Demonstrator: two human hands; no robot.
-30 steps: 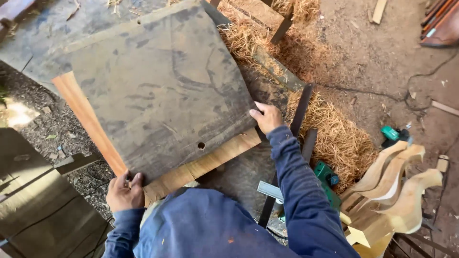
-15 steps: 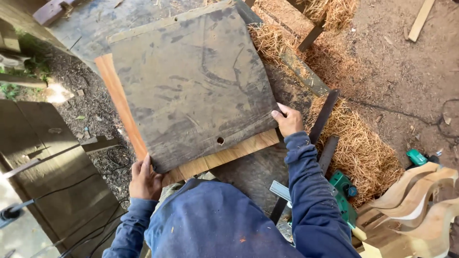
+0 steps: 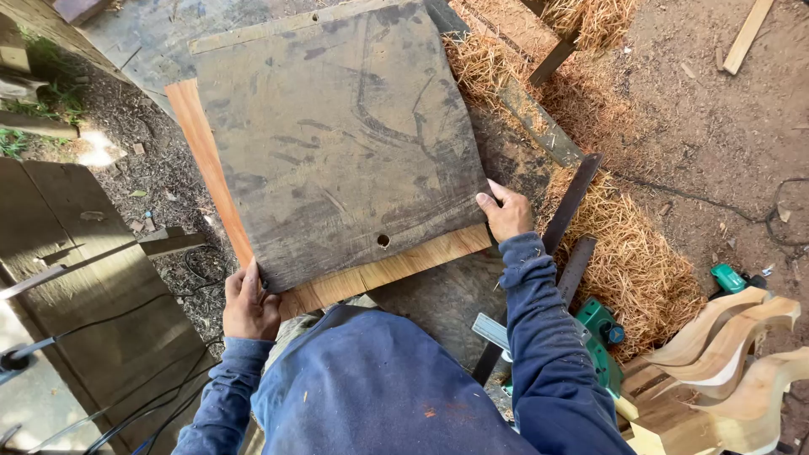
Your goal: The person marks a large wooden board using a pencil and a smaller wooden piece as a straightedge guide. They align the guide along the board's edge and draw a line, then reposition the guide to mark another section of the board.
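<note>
On the straw-strewn yard (image 3: 640, 278), left hand (image 3: 249, 303) and right hand (image 3: 507, 215) grip the dark board (image 3: 337, 143) by its near corners, atop the plank (image 3: 371, 274).

Blue long-sleeved work top, dusty, speckled; left hand (image 3: 249, 303), right hand (image 3: 508, 215) bare.

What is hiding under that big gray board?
Under the gray board lies an orange-brown wooden board; only its left and near edges show. Its middle is covered, so anything beneath there cannot be seen.

grey board (image 3: 341, 139) turned more upright, left hand (image 3: 249, 303) slid along its lower-left corner
</note>
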